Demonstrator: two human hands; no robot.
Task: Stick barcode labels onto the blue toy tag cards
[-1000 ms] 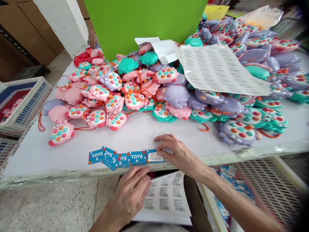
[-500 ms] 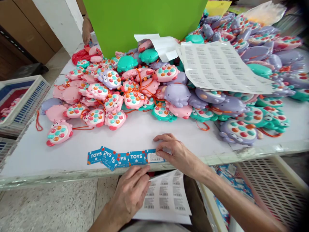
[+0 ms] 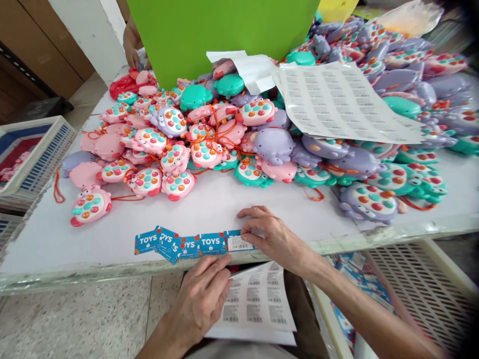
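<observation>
Along the table's front edge lies an overlapping row of blue printed cards (image 3: 211,244) marked TOYS. A small white barcode label (image 3: 237,243) rests on the rightmost card. My right hand (image 3: 275,239) is over that end, its thumb and index finger touching the label and its other fingers stretched out apart. Below the edge, my left hand (image 3: 204,294) grips a sheet of barcode labels (image 3: 258,299) on my lap; its fingers lie together over the sheet's left side and its thumb is hidden.
Pink, purple and green animal-shaped toys (image 3: 275,144) with orange cords pile across the table. More label sheets (image 3: 337,99) lie on them. A green board (image 3: 224,35) stands behind. A crate of cards (image 3: 419,284) is at lower right, a white basket (image 3: 56,144) at left. Another person's hand (image 3: 131,52) is beyond.
My hands, the cards and the label hold almost the same positions; the view has shifted slightly. The other person's hand at the back left has moved a little.
</observation>
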